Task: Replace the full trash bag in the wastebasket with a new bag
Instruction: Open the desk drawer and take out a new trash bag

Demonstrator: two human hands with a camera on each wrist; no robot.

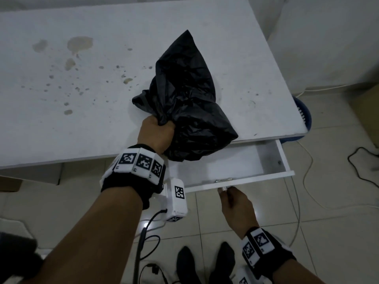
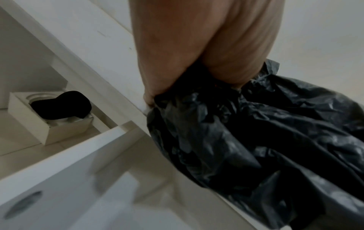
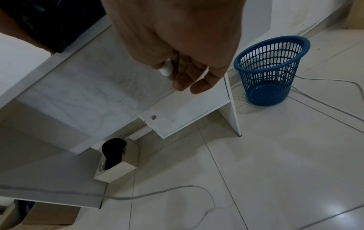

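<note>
A crumpled black trash bag [image 1: 188,103] lies on the white table [image 1: 82,89] and hangs over its front edge. My left hand [image 1: 164,126] grips a bunched part of it; the left wrist view shows the fingers curled into the plastic [image 2: 256,140]. Below the table top, the white drawer [image 1: 235,162] stands pulled out with a bare bottom. My right hand [image 1: 225,191] pinches its small knob [image 1: 224,189], which shows between the fingers [image 3: 166,70]. The blue slotted wastebasket [image 3: 269,70] stands on the floor beside the table's right end, without a liner.
Cables [image 1: 307,181] trail over the tiled floor to the right. A white box holding a black item [image 3: 116,163] sits under the table. My feet in black socks [image 1: 205,261] stand in front of the drawer. A cardboard box [image 3: 49,216] lies low left.
</note>
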